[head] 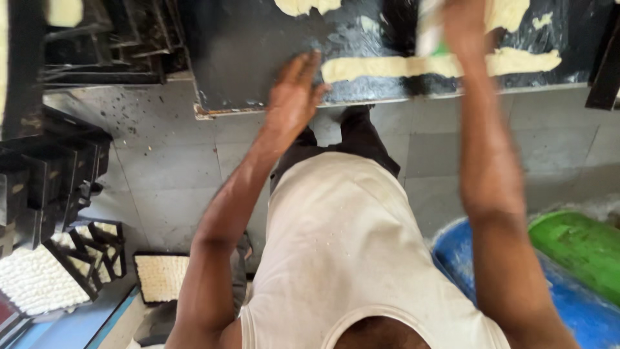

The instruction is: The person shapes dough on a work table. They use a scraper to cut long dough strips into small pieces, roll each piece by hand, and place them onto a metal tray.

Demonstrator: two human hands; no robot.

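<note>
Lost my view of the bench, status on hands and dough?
Left hand flat, open at dough strip's end. Right hand blurred, on a pale tool; grip unclear. Dark worktable smeared; nothing blocking.

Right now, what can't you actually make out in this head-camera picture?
- Right hand: motion-blurred, cut by the top edge; its grip is unclear.
- Pale tool it holds: blurred, kind unclear.
- Dough patches: cut off by the top edge.
- Blue tub: runs past the frame's corner.
</note>
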